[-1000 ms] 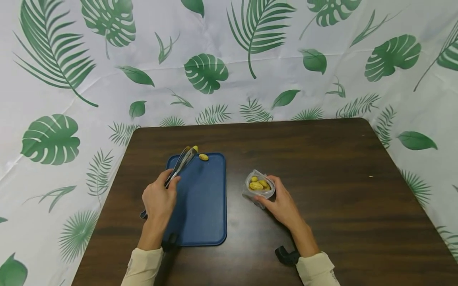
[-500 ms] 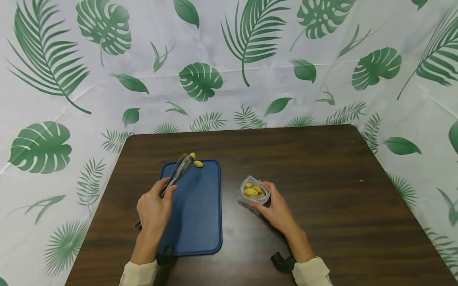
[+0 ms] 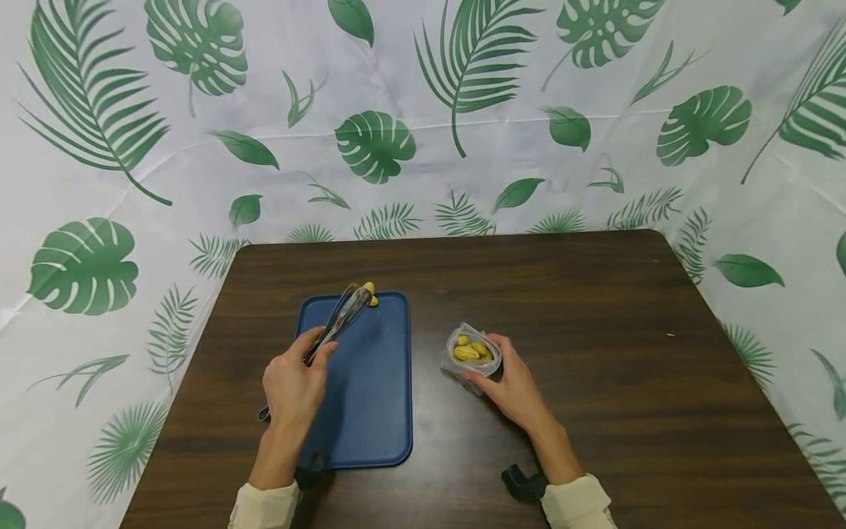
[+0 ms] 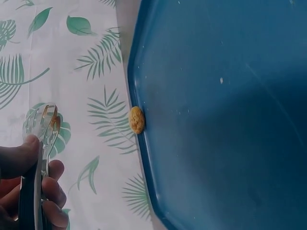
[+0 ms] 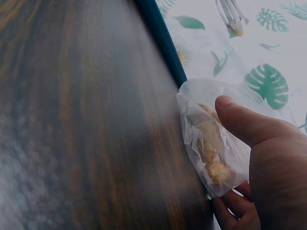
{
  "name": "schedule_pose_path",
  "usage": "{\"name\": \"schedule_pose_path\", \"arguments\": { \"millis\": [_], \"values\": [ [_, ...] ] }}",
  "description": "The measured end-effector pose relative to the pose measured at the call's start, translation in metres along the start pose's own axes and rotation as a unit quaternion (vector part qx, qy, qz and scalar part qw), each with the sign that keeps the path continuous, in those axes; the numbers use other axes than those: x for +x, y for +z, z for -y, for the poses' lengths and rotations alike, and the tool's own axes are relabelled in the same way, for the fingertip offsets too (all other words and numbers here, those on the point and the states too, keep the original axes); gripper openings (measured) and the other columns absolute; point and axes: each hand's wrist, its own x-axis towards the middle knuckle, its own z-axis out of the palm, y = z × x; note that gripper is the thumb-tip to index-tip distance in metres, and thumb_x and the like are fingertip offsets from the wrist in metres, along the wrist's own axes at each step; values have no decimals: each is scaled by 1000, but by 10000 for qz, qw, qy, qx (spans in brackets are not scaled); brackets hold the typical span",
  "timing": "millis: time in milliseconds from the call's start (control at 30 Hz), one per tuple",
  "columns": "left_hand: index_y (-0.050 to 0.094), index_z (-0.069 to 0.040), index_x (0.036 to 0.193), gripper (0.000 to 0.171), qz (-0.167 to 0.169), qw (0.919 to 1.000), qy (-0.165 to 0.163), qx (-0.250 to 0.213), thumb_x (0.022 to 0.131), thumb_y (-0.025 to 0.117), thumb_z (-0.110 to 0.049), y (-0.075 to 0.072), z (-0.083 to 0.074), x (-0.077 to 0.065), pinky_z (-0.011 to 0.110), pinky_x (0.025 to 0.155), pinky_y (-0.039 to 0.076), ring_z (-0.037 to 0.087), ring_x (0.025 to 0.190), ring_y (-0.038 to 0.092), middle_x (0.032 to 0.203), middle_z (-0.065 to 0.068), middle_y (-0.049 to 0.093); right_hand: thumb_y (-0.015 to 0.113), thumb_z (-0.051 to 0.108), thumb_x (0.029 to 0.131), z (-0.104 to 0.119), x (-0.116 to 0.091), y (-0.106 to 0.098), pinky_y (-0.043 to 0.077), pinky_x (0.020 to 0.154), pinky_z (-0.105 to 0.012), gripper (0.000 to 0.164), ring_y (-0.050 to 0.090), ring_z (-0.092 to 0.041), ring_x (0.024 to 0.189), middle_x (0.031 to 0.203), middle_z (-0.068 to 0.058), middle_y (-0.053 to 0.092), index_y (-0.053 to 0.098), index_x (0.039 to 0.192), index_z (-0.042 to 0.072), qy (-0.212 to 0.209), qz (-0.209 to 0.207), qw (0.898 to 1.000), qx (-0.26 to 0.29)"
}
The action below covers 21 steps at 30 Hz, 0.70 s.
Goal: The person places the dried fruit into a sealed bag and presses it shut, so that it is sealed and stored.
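Observation:
My left hand (image 3: 294, 386) grips a pair of metal tongs (image 3: 338, 322) with dark handles, over the far left of a blue tray (image 3: 370, 400). At the tong tips shows a yellow nut-like piece (image 3: 369, 286); in the left wrist view the tongs (image 4: 47, 124) have an orange-brown bit between their heads. Another nut-like piece (image 4: 136, 120), oval and rough, lies at the tray's far rim. My right hand (image 3: 512, 389) holds a clear plastic bag (image 3: 454, 367) upright with its mouth open, thumb at the near side. Several yellow pieces (image 3: 466, 353) are inside.
The dark wooden table (image 3: 581, 308) extends around the tray and bag. A small pale crumb (image 3: 670, 335) lies at the right. Behind the table hangs a white leaf-patterned cloth (image 3: 291, 176). Black wrist straps (image 3: 524, 483) sit by the sleeves.
The tongs have shifted slightly right over the tray, so their tips now overlap the piece at the far rim. The right hand and bag keep their place. The head view has tilted slightly.

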Motion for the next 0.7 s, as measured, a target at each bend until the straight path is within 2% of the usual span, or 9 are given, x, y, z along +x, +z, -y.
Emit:
{"name": "schedule_pose_path", "arguments": {
  "millis": [167, 367, 600, 700],
  "values": [
    [77, -6, 114, 34, -10, 9999, -25, -99, 84, 85, -21, 3, -3, -5, 59, 61, 52, 43, 64, 70, 85, 22, 78, 83, 40, 87, -2, 0, 0, 48, 100, -57, 80, 63, -33, 121, 137, -16, 62, 41, 148, 12, -44, 25, 10000, -15],
    [78, -6, 112, 34, 34, 9995, 190, -258, 82, 86, -19, 7, -6, -8, 55, 58, 53, 37, 62, 72, 85, 20, 79, 84, 39, 87, -1, 1, 0, 48, 99, -56, 79, 62, -33, 120, 137, -17, 62, 41, 148, 12, -38, 24, 10000, -63],
    [78, -8, 113, 33, 309, 9982, 375, -350, 83, 86, -19, 9, -13, -10, 43, 54, 50, 22, 54, 63, 86, 16, 80, 84, 40, 87, 0, 1, 0, 47, 101, -58, 79, 61, -35, 124, 140, -18, 60, 41, 148, 13, 31, 8, 10000, -77],
    [78, -10, 114, 34, 383, 9977, 424, -359, 83, 86, -20, 9, -16, -12, 42, 55, 50, 22, 55, 64, 86, 15, 80, 84, 40, 86, 0, 0, 2, 46, 102, -58, 80, 60, -36, 126, 142, -18, 59, 41, 148, 13, 48, 14, 10000, -71]
  ]
}}
